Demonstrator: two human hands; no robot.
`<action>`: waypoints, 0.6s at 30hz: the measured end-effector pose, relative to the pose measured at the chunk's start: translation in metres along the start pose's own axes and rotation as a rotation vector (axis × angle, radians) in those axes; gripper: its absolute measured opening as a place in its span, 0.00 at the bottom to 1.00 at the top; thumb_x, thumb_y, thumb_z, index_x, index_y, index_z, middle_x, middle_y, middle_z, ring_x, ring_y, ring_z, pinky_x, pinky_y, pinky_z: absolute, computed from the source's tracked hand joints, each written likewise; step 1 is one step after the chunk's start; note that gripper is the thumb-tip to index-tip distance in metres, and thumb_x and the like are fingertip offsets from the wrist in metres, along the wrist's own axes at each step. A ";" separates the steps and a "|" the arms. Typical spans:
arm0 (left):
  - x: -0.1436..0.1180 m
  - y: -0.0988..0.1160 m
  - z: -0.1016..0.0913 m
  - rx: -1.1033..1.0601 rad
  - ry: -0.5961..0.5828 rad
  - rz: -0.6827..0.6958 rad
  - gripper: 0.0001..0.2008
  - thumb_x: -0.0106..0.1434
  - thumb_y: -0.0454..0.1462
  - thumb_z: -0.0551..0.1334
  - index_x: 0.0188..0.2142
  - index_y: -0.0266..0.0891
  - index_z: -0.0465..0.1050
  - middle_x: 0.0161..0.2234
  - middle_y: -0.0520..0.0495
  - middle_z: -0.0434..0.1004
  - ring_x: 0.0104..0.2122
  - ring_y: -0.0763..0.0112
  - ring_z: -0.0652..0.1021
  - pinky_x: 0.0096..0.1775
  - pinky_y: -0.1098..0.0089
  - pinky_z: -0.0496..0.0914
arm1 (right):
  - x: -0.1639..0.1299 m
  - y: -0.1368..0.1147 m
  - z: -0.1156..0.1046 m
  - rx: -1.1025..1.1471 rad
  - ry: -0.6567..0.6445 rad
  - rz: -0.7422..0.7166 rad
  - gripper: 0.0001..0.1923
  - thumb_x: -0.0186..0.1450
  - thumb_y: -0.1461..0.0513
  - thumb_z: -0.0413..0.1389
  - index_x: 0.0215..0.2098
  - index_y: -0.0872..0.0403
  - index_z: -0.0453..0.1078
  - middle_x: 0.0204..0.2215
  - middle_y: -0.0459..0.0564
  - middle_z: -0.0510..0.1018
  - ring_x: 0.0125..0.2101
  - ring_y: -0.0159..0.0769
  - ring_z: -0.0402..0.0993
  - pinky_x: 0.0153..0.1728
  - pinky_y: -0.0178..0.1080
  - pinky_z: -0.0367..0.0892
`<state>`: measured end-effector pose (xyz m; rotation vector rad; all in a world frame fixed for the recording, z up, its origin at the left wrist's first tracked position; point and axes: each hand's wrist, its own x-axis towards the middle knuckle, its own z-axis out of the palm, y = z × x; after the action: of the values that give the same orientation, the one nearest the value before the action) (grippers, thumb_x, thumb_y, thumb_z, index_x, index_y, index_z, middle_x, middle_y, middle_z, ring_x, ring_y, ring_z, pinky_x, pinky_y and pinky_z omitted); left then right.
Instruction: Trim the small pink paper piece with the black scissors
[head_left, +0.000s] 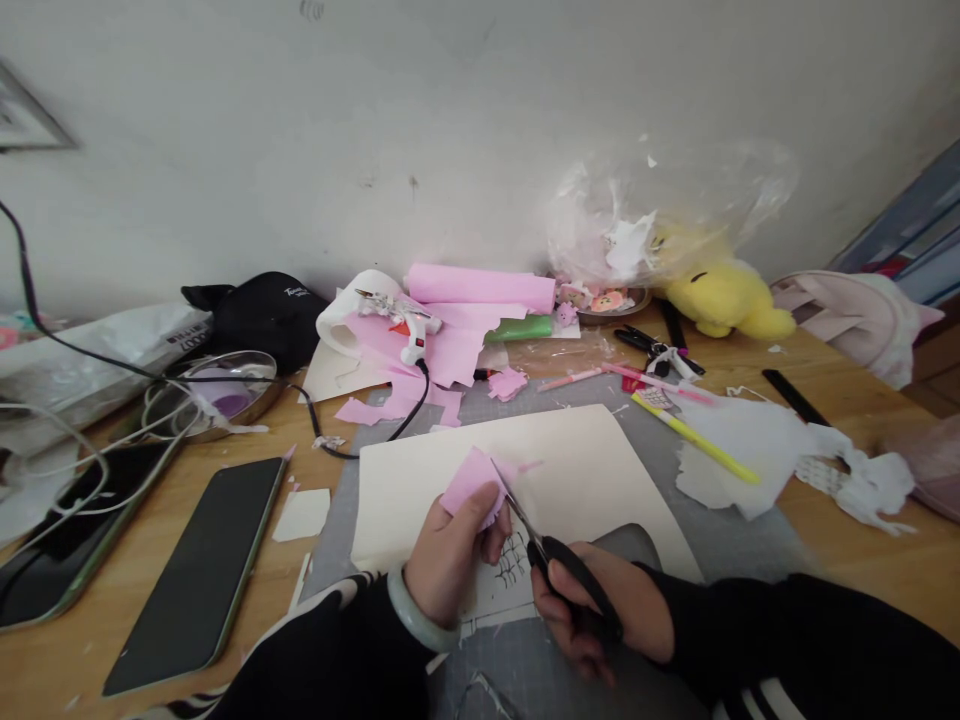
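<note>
My left hand (457, 545) pinches a small piece of pink paper (469, 482) over a large cream sheet (600, 455). My right hand (600, 605) is wrapped round the black handles of a pair of scissors (574, 570). The blades point up and left, and their tips meet the right edge of the pink paper. Black ink lines mark the cream sheet just below the blades. A pale bangle circles my left wrist.
Two phones, one black-screened phone (199, 570) among them, lie at left. Behind the sheet are a hot glue gun (414, 345) with its cord and a pink paper roll (480, 287). A yellow marker (697, 437), pliers (645, 342) and a yellow plush toy (724, 295) are at right.
</note>
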<state>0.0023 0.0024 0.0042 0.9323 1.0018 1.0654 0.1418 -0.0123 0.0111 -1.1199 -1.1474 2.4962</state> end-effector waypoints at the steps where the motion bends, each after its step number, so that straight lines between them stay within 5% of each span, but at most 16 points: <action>1: 0.000 0.000 -0.001 0.014 -0.012 -0.003 0.17 0.57 0.40 0.49 0.15 0.36 0.63 0.09 0.55 0.56 0.12 0.78 0.59 0.21 0.73 0.55 | 0.001 0.000 0.000 -0.008 0.008 0.004 0.29 0.37 0.38 0.47 0.15 0.56 0.51 0.03 0.38 0.55 0.06 0.23 0.55 0.03 0.26 0.51; 7: 0.000 -0.001 0.000 0.032 -0.012 -0.003 0.18 0.57 0.40 0.49 0.14 0.36 0.62 0.08 0.55 0.56 0.13 0.78 0.59 0.22 0.73 0.56 | 0.003 0.000 0.001 -0.032 0.050 0.044 0.32 0.32 0.36 0.46 0.13 0.56 0.51 0.02 0.38 0.55 0.06 0.24 0.55 0.03 0.26 0.51; 18: 0.000 0.002 0.003 0.042 -0.001 -0.011 0.18 0.57 0.43 0.48 0.16 0.36 0.61 0.09 0.55 0.55 0.13 0.78 0.59 0.20 0.74 0.55 | 0.004 0.004 -0.001 -0.043 0.075 0.023 0.27 0.40 0.40 0.48 0.14 0.56 0.50 0.02 0.38 0.55 0.05 0.23 0.54 0.03 0.26 0.52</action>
<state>0.0043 0.0030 0.0066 0.9598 1.0313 1.0379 0.1402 -0.0128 0.0056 -1.2339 -1.1803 2.4342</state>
